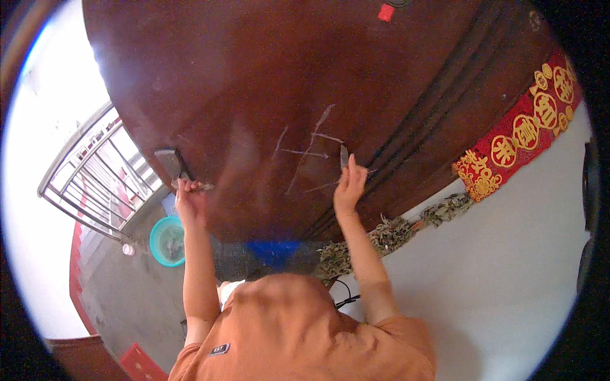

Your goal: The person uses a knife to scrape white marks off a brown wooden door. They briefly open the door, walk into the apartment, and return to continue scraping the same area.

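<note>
In front of me is a dark red-brown panel (241, 82) crossed by several pale, chalky streaks (305, 152). My right hand (348, 190) is closed around a small putty knife (344, 156), its narrow grey blade pointing up against the panel just right of the streaks. Near the panel's lower left edge, my left hand (192, 198) is closed on a wider putty knife (168, 162) with a pale flat blade and dark edge. A short end sticks out to the right of these fingers. The fingers hide most of both handles.
A turquoise basin (157, 244) stands on the grey floor (114, 279) at left, below a metal railing (82, 181). Dried leafy stalks (387, 238) and a red-and-gold banner (521, 133) run along the right side. Dark stripes (413, 120) cross the panel diagonally.
</note>
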